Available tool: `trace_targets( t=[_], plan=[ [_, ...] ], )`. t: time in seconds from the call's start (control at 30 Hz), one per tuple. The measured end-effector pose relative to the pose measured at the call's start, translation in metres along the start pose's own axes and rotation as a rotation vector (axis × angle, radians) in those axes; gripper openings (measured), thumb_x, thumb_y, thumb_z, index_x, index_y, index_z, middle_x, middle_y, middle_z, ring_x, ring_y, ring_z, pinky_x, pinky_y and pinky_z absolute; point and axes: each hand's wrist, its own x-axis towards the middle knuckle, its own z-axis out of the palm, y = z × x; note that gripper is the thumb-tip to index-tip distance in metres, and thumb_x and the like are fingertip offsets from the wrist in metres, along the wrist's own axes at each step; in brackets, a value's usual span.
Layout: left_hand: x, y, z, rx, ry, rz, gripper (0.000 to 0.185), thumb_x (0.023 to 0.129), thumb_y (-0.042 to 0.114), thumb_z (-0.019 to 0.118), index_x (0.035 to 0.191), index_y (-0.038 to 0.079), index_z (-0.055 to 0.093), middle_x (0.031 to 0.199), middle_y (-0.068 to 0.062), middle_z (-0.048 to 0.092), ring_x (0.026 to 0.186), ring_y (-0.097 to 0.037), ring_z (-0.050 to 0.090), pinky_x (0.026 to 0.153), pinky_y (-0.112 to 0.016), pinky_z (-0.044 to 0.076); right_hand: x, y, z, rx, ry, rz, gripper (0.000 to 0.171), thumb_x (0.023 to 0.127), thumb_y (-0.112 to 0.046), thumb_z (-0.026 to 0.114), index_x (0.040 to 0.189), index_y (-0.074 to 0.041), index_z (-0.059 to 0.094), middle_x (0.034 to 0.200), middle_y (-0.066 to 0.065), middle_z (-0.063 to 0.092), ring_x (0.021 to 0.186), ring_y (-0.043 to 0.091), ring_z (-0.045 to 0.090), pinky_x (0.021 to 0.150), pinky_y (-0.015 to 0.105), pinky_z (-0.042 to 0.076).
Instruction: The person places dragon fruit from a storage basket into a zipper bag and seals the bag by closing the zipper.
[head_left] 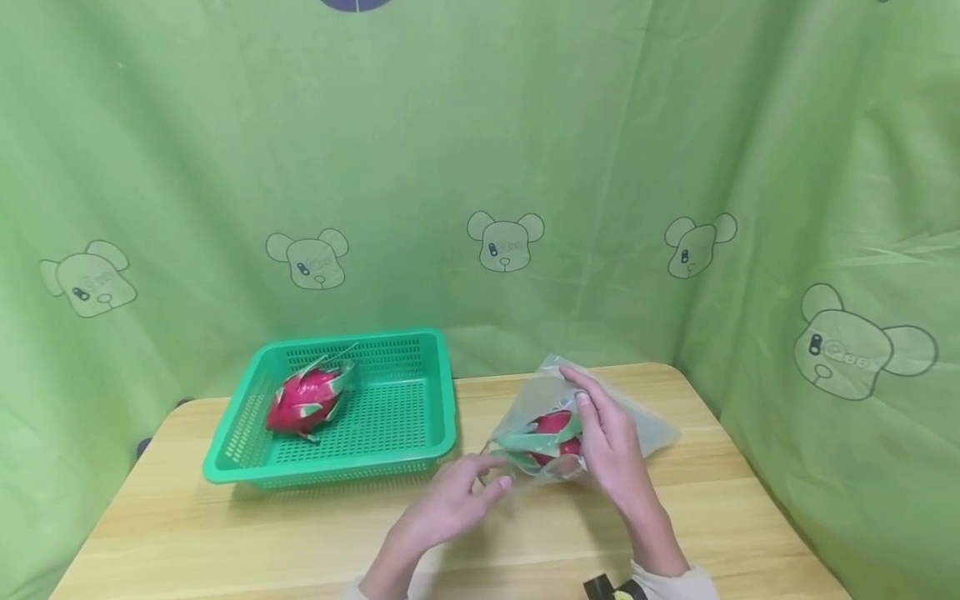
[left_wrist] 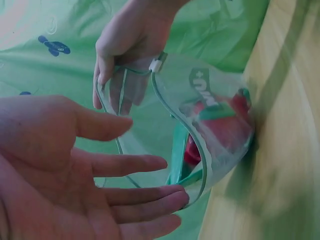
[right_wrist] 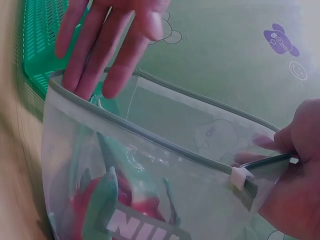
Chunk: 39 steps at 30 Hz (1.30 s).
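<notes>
On the wooden table [head_left: 225,533], right of the green basket [head_left: 438,392] that holds one dragon fruit [head_left: 306,398], we have a second dragon fruit [head_left: 553,433] inside the clear zip bag [head_left: 645,429]. To close it well, we judge the mouth should be held taut and level so the slider [right_wrist: 239,177] runs cleanly. Our right hand [head_left: 611,442] pinches the bag's rim by the slider, while our left hand [head_left: 450,500] is spread loose, fingertips [right_wrist: 80,87] at the opposite rim, gripping nothing.

Light is even and soft across the head view, bright without glare; a faint shadow lies under the green basket [head_left: 337,417] on the near side. The head view is sharp, slightly curved at the edges. Both wrist views are softer, with blur on the table [left_wrist: 280,165] and the bag [right_wrist: 150,190].
</notes>
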Motion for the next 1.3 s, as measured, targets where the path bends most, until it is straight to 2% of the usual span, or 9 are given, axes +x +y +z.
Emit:
trace_targets(
  t=[0.2,0.3,0.5,0.6,0.8,0.97,1.07,1.2,1.3],
  plan=[
    [0.003,-0.01,0.002,0.06,0.155,0.002,0.013,0.099,0.018,0.067,0.1,0.006,0.07,0.094,-0.001,0.066,0.089,-0.018,0.061,0.076,-0.034,0.056,0.0,-0.001,0.002,0.001,0.003,-0.004,0.039,0.112,-0.018,0.039,0.147,-0.018,0.056,0.136,0.009,0.061,0.041,0.008,0.04,0.048,0.028,0.046],
    [0.006,-0.016,0.007,0.061,0.199,-0.019,0.012,0.098,0.015,0.068,0.1,0.003,0.065,0.08,0.002,0.06,0.074,-0.013,0.057,0.062,-0.027,0.053,0.0,-0.001,0.003,-0.008,0.012,-0.01,0.039,0.113,-0.018,0.039,0.147,-0.019,0.056,0.137,0.008,0.061,0.042,0.009,0.041,0.051,0.028,0.047],
    [0.013,-0.025,0.018,-0.01,0.162,-0.074,0.042,0.098,0.012,0.067,0.132,-0.01,0.057,0.091,-0.011,0.072,0.077,-0.019,0.068,0.063,-0.028,0.059,0.002,-0.003,0.004,-0.02,0.01,-0.03,0.04,0.113,-0.018,0.038,0.148,-0.016,0.055,0.148,0.004,0.056,0.046,0.011,0.039,0.079,0.023,0.046],
    [0.018,-0.029,0.024,-0.036,0.178,-0.06,0.028,0.096,0.003,0.064,0.121,-0.01,0.064,0.088,-0.012,0.073,0.067,-0.015,0.065,0.055,-0.025,0.056,0.002,-0.004,0.004,-0.023,0.003,-0.037,0.04,0.113,-0.018,0.038,0.149,-0.016,0.055,0.149,0.004,0.055,0.049,0.011,0.039,0.085,0.022,0.044],
    [0.025,-0.032,0.03,-0.106,0.265,-0.037,0.02,0.093,-0.005,0.059,0.108,-0.01,0.071,0.075,-0.003,0.07,0.052,-0.007,0.054,0.043,-0.019,0.046,0.0,-0.007,0.0,-0.046,-0.001,-0.017,0.041,0.113,-0.02,0.037,0.15,-0.016,0.053,0.144,0.006,0.058,0.045,0.011,0.039,0.071,0.027,0.048],
    [0.028,-0.029,0.03,-0.213,0.347,-0.003,0.02,0.094,-0.004,0.057,0.107,-0.011,0.071,0.08,-0.008,0.075,0.062,-0.017,0.069,0.051,-0.021,0.055,-0.001,-0.012,-0.007,-0.073,0.001,-0.055,0.042,0.113,-0.017,0.037,0.152,-0.016,0.051,0.153,0.004,0.052,0.077,0.016,0.056,0.103,0.018,0.041],
    [0.03,-0.027,0.028,-0.305,0.391,0.006,0.02,0.095,-0.003,0.056,0.107,-0.011,0.071,0.083,-0.012,0.076,0.069,-0.019,0.074,0.059,-0.026,0.06,0.0,-0.016,-0.011,-0.065,0.0,-0.095,0.042,0.112,-0.012,0.039,0.152,-0.014,0.05,0.154,0.004,0.05,0.086,0.016,0.054,0.107,0.013,0.035],
    [0.031,-0.024,0.024,-0.435,0.426,-0.007,0.02,0.095,-0.005,0.057,0.107,-0.013,0.071,0.087,-0.017,0.076,0.075,-0.022,0.076,0.064,-0.035,0.063,0.0,-0.019,-0.015,-0.059,-0.002,-0.122,0.042,0.111,-0.009,0.041,0.151,-0.013,0.051,0.097,0.008,0.068,0.056,0.011,0.041,0.079,0.012,0.045],
    [0.031,-0.022,0.021,-0.476,0.452,-0.018,0.02,0.094,-0.005,0.058,0.107,-0.012,0.071,0.088,-0.019,0.075,0.075,-0.025,0.076,0.063,-0.037,0.063,0.002,-0.018,-0.016,-0.072,-0.011,-0.141,0.04,0.11,-0.009,0.044,0.149,-0.011,0.054,0.094,0.008,0.067,0.051,0.009,0.036,0.068,0.017,0.042]
  ],
)
